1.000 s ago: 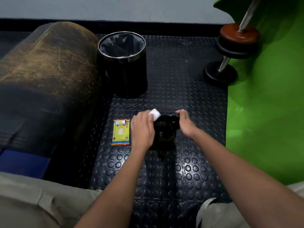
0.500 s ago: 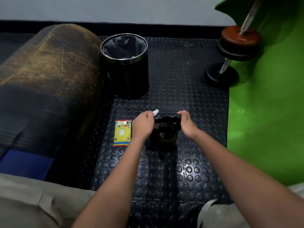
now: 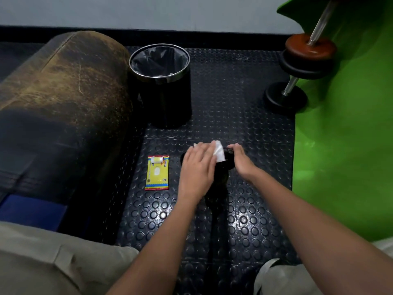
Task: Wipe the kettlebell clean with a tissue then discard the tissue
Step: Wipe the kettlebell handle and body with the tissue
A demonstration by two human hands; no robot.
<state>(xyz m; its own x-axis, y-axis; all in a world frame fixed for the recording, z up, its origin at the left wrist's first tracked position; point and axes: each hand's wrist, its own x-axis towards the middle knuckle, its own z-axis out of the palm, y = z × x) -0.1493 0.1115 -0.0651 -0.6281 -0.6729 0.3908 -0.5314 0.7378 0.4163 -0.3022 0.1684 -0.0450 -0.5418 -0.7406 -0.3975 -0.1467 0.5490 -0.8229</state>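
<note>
A small black kettlebell (image 3: 223,170) stands on the studded black floor mat, mostly covered by my hands. My left hand (image 3: 197,168) lies flat over its left side and presses a white tissue (image 3: 219,152) onto its top. My right hand (image 3: 242,161) grips the right end of the kettlebell's handle. Behind them stands a round black bin (image 3: 162,81) with a chrome rim and a dark liner.
A yellow tissue packet (image 3: 157,172) lies flat on the mat just left of my left hand. A worn brown padded roll (image 3: 63,99) fills the left side. A dumbbell (image 3: 297,81) leans against a green surface (image 3: 344,145) at the right.
My left hand has opened out flat and slid the tissue across the top of the kettlebell towards the right. My right hand has kept its hold on the handle.
</note>
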